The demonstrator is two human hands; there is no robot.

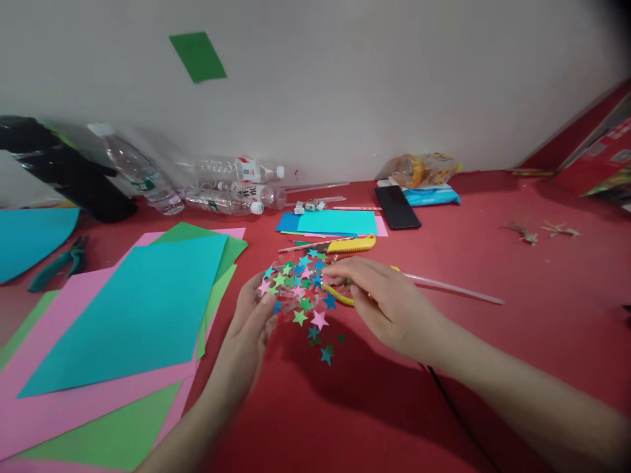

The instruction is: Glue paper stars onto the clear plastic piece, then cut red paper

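On the head view, my left hand [246,332] curls round the left side of the star cluster [298,291], mid-scene; my right hand [387,302] bunches at its right edge, pinching or not I can't tell; likely light, fragile, best held by the sides

I take this for a craft corner, though whether in a home or a workshop I can't tell: a red table [468,246] against a white wall [345,79], bearing coloured sheets [142,315], paper stars [300,291], a yellow cutter [352,244], pliers [77,257] and plastic bottles [140,172].
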